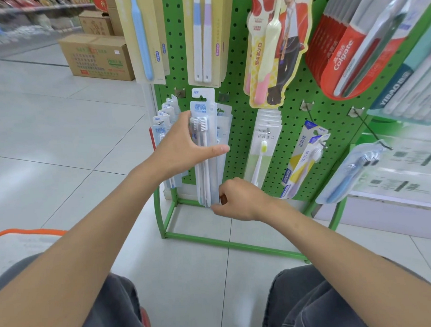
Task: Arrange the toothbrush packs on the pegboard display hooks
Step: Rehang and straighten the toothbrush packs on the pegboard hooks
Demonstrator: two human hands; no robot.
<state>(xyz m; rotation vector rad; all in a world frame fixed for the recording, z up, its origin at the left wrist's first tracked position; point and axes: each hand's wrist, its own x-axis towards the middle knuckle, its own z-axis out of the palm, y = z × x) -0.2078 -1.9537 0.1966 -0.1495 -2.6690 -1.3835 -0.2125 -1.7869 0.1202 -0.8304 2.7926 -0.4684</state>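
Grey trouser knees point(324, 301) sit lowest in my view, with an orange-rimmed basket point(28, 233) off by my left arm. Past them, my right hand point(237, 199) is curled and pinches the bottom edge of the toothbrush pack point(204, 139). My left hand point(182, 147) grips the pack's middle, thumb laid straight across the front, fingers hidden behind. The pack holds 2 brushes and stands upright in front of the green pegboard point(237, 113), its hang tab raised above a row of like packs point(224, 119) just behind it. I cannot tell whether the tab's hole is on a hook.

As I judge it, the hole could miss the hook tip, since the pack itself hides it from me. Pushing blind could bend the tab or shove the hanging row back. With 2 hands on a thin, flexible card, squeezing may bow it and tilt the hole off line. My left wrist is close to the neighbouring row point(164, 123), which could be knocked askew.

To the right hang a white-and-green pack point(265, 142) and a yellow one point(304, 157). A long bare hook point(310, 113) juts out there and could catch my right arm. Cardboard boxes point(98, 57) sit on the floor beyond.
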